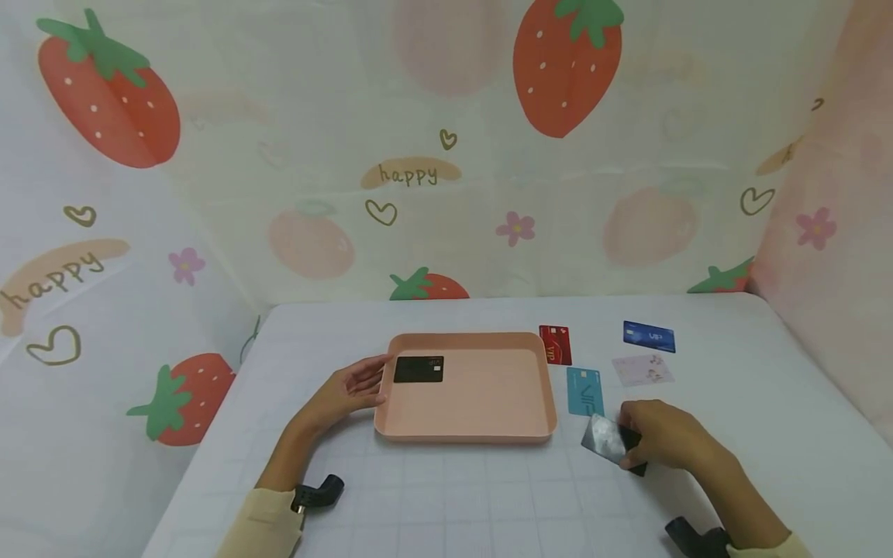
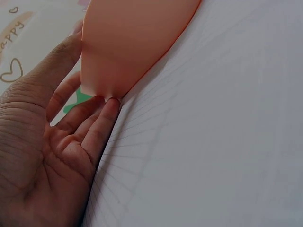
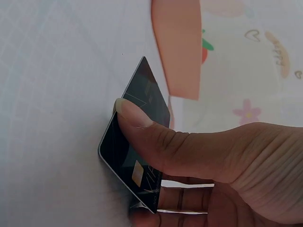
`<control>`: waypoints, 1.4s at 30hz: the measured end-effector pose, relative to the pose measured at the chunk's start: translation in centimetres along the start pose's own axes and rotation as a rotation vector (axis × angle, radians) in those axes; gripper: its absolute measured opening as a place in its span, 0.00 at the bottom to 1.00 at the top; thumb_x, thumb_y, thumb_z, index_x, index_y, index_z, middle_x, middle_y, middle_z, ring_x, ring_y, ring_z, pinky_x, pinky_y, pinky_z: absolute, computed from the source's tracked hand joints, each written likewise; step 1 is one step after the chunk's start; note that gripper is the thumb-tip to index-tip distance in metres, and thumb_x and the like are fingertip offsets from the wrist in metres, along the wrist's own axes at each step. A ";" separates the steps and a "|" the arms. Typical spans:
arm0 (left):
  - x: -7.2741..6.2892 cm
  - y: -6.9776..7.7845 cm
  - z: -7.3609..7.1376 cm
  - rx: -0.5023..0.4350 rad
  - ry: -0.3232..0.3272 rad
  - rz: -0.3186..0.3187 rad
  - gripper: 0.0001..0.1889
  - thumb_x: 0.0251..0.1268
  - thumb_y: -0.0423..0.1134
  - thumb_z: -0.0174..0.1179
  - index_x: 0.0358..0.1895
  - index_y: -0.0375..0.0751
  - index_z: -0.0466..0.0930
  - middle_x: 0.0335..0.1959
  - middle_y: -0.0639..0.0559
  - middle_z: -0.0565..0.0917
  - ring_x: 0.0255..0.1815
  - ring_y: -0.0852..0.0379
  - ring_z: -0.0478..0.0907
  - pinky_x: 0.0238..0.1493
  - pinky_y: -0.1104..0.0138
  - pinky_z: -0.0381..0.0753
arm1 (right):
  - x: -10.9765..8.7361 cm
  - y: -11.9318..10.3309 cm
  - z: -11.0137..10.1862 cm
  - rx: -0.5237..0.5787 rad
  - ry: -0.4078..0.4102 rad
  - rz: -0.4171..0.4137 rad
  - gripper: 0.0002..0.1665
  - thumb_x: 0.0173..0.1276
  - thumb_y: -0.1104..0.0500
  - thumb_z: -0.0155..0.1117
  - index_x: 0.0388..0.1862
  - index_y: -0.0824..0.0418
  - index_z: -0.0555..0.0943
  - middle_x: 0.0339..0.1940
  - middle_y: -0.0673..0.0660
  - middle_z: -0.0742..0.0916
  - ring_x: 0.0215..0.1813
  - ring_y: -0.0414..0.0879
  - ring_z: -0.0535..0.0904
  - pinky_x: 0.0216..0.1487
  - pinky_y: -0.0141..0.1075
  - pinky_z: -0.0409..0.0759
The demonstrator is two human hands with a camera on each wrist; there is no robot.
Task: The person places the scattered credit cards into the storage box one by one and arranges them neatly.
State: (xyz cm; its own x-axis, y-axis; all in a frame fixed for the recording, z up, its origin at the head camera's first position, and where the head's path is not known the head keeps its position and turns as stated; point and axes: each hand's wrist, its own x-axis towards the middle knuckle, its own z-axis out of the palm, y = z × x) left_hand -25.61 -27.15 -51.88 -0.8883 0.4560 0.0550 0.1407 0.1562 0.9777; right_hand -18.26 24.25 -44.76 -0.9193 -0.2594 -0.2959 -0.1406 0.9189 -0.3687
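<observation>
My right hand [image 1: 659, 435] pinches a black bank-style card [image 3: 135, 168] with a gold chip, the thumb across its face. In the head view the same card is tilted and partly pale with glare, just right of the tray's near corner. My left hand [image 1: 349, 387] holds the left edge of a shallow peach tray [image 1: 467, 434]; in the left wrist view the thumb is at its rim and fingertips are at its lower edge. Inside the tray, at the far left, lies another black card [image 1: 418, 370].
Right of the tray lie a red card [image 1: 556, 346], a teal card [image 1: 584, 391], a pale floral card [image 1: 643, 370] and a dark blue card [image 1: 649, 336]. The white table [image 1: 460, 496] meets a strawberry-print backdrop [image 1: 572, 248] at the back and sides.
</observation>
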 end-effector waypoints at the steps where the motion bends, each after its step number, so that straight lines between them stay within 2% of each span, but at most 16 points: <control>1: 0.0 0.0 0.0 0.003 0.000 -0.003 0.38 0.62 0.30 0.71 0.75 0.37 0.65 0.76 0.39 0.66 0.76 0.40 0.64 0.67 0.71 0.72 | 0.0 0.0 0.0 -0.004 0.001 0.000 0.31 0.42 0.54 0.89 0.43 0.64 0.83 0.32 0.52 0.84 0.35 0.46 0.76 0.43 0.50 0.84; 10: 0.1 0.2 -0.2 0.041 0.005 -0.004 0.38 0.62 0.33 0.72 0.76 0.39 0.65 0.76 0.41 0.66 0.76 0.41 0.64 0.67 0.70 0.72 | 0.1 -0.1 -0.2 -0.033 -0.005 0.017 0.29 0.44 0.52 0.88 0.42 0.63 0.85 0.32 0.52 0.85 0.35 0.47 0.76 0.45 0.51 0.85; 16: 0.0 0.2 -0.3 0.029 0.008 -0.015 0.39 0.62 0.32 0.72 0.76 0.38 0.65 0.76 0.40 0.66 0.76 0.41 0.64 0.67 0.70 0.72 | 0.1 -0.2 -0.2 -0.039 0.006 0.005 0.31 0.45 0.53 0.87 0.46 0.65 0.86 0.35 0.53 0.86 0.36 0.47 0.77 0.48 0.54 0.85; 21: 0.0 0.2 -0.2 0.030 0.014 -0.020 0.39 0.62 0.33 0.72 0.75 0.38 0.65 0.76 0.40 0.67 0.75 0.41 0.65 0.67 0.70 0.72 | 0.1 -0.1 -0.1 -0.004 0.003 -0.022 0.27 0.50 0.58 0.85 0.48 0.65 0.86 0.40 0.56 0.88 0.39 0.48 0.78 0.52 0.58 0.84; 26: 0.0 0.0 -0.1 0.025 0.014 -0.023 0.39 0.61 0.33 0.73 0.75 0.39 0.65 0.76 0.40 0.67 0.75 0.42 0.65 0.67 0.70 0.73 | 0.0 0.4 0.0 0.072 -0.022 -0.102 0.20 0.57 0.65 0.78 0.49 0.65 0.86 0.44 0.57 0.88 0.43 0.49 0.80 0.56 0.58 0.82; 30: 0.1 0.0 -0.1 0.032 0.016 -0.022 0.39 0.61 0.34 0.73 0.75 0.39 0.66 0.76 0.41 0.67 0.75 0.42 0.65 0.67 0.70 0.73 | 0.0 0.6 -0.3 0.144 -0.059 -0.208 0.14 0.60 0.68 0.74 0.46 0.60 0.86 0.43 0.52 0.88 0.43 0.47 0.79 0.54 0.54 0.84; 35: 0.1 -0.1 -0.1 0.020 0.014 -0.018 0.40 0.61 0.33 0.73 0.76 0.38 0.65 0.76 0.39 0.66 0.76 0.41 0.64 0.67 0.70 0.73 | 0.0 0.5 -0.9 0.212 -0.060 -0.336 0.10 0.62 0.66 0.74 0.41 0.56 0.85 0.35 0.45 0.86 0.38 0.43 0.78 0.44 0.39 0.85; 39: 0.1 -0.1 0.0 0.009 0.011 -0.021 0.40 0.61 0.32 0.72 0.76 0.37 0.64 0.76 0.39 0.66 0.76 0.41 0.64 0.67 0.70 0.73 | -0.1 0.2 -1.2 0.279 -0.034 -0.383 0.08 0.64 0.63 0.74 0.40 0.56 0.84 0.31 0.45 0.84 0.34 0.41 0.78 0.35 0.32 0.82; 42: 0.1 0.0 0.0 0.007 0.011 -0.020 0.40 0.61 0.31 0.72 0.76 0.37 0.64 0.76 0.39 0.66 0.76 0.41 0.64 0.67 0.71 0.72 | -0.3 0.0 -1.5 0.312 0.003 -0.376 0.08 0.65 0.62 0.74 0.42 0.58 0.84 0.33 0.47 0.85 0.34 0.41 0.79 0.36 0.31 0.84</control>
State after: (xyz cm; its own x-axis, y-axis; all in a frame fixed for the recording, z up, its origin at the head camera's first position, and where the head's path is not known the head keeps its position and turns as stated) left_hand -25.71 -27.10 -51.90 -0.8957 0.4430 0.0377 0.1259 0.1714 0.9771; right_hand -18.54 24.71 -43.38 -0.8268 -0.5554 -0.0893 -0.3469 0.6283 -0.6964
